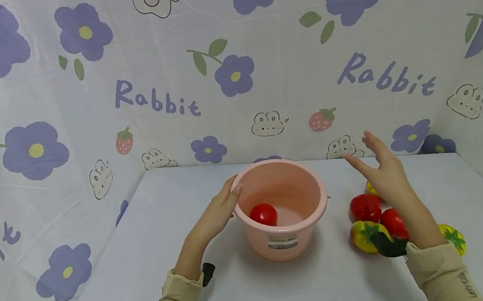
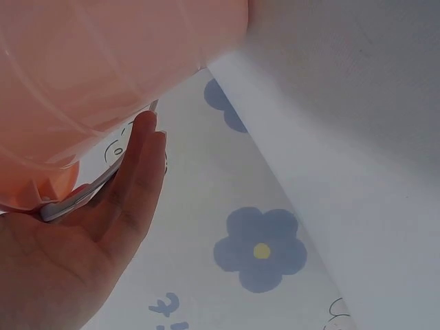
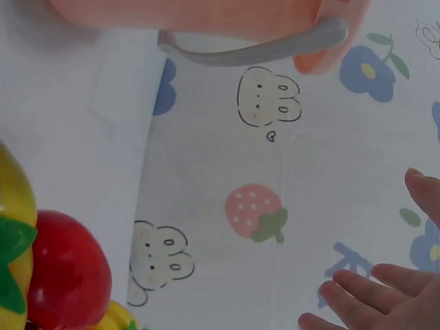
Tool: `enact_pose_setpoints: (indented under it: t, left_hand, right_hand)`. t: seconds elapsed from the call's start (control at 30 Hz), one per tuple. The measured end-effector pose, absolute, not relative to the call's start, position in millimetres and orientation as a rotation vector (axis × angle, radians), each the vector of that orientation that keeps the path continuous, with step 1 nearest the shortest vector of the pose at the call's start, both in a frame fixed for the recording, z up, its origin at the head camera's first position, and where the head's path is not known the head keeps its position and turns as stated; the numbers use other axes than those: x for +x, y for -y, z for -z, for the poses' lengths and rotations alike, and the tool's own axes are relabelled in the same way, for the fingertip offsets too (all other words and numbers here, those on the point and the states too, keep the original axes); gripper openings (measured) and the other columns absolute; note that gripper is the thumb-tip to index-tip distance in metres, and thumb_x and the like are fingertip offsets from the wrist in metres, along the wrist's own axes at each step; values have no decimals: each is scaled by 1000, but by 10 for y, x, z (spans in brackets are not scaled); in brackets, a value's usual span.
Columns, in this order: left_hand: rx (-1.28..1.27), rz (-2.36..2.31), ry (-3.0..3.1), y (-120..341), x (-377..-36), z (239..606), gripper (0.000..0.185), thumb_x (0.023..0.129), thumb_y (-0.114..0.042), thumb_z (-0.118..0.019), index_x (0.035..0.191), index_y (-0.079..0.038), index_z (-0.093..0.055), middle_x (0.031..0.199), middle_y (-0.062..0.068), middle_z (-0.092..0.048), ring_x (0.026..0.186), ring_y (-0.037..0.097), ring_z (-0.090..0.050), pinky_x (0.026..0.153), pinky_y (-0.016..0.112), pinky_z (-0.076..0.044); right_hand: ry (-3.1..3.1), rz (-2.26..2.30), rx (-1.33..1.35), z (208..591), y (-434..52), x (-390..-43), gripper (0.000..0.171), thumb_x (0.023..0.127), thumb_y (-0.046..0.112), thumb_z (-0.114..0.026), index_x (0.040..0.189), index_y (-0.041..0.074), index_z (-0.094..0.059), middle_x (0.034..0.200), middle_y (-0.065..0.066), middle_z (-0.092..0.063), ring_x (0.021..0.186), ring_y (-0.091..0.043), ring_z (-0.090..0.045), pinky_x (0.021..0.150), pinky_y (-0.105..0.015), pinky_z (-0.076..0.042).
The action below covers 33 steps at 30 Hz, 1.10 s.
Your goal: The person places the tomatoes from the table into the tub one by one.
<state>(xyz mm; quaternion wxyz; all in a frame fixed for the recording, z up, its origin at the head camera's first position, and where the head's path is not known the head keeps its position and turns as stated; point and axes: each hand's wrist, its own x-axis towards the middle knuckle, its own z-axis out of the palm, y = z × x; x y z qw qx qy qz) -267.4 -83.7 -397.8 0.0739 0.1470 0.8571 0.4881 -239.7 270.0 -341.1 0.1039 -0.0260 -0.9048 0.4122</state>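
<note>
A pink bucket (image 1: 252, 243) stands upright on the white table, with a smooth red ball-like fruit (image 1: 264, 215) inside at its left. My left hand (image 1: 217, 213) grips the bucket's left rim, thumb over the edge and fingers along the outer wall. In the left wrist view those fingers lie beside the thin bucket handle (image 2: 89, 191). My right hand (image 1: 387, 171) is raised with spread fingers, nothing in it. Below it sit toy-like produce pieces: a shiny red one (image 1: 365, 208), another red one (image 1: 394, 223) and a yellow one with a green leafy top (image 1: 364, 237).
Another yellow piece (image 1: 454, 238) lies right of my right forearm, and one more (image 1: 373, 189) is partly hidden behind the hand. A printed white cloth (image 1: 287, 80) with flowers and rabbits hangs around the table (image 1: 155, 259) at the back and sides.
</note>
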Motion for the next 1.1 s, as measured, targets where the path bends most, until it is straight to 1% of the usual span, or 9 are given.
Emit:
enact_pose_setpoints:
  t: [0.27, 0.6, 0.83, 1.1]
  left_hand:
    - [440, -1465, -2569, 846, -2667, 3974, 55, 103, -51, -32, 154, -30, -25, 151, 1, -45, 124, 30, -55, 93, 49, -53]
    - [443, -1461, -2573, 847, -2678, 3990, 56, 103, -52, -32, 154, -30, -24, 152, 1, -44, 126, 29, -54, 94, 49, -53]
    - [448, -1459, -2567, 855, -2690, 3993, 56, 103, -53, -32, 153, -31, -25, 153, 0, -44, 127, 30, -54, 94, 50, -53]
    - [443, -1460, -2559, 863, -2686, 3984, 55, 103, -52, -31, 154, -31, -24, 153, 1, -44, 128, 30, -53, 95, 51, -53]
  right_hand:
    - [2672, -1192, -115, 3466, -2786, -2403, 87, 96, 51, -53, 158, 17, -3, 161, -20, -19, 143, -52, -21, 107, -70, -27]
    - [2662, -1244, -170, 3555, -2911, -2378, 87, 96, 54, -51, 158, 16, -3, 161, -22, -17, 144, -54, -18, 107, -71, -24]
    - [2675, -1257, -204, 3654, -3004, -2394, 86, 97, 51, -50, 158, 13, -3, 160, -24, -16, 144, -54, -17, 108, -71, -24]
    - [2690, -1253, -254, 3749, -3076, -2419, 86, 97, 50, -50, 158, 11, -2, 159, -27, -17, 144, -53, -17, 106, -72, -26]
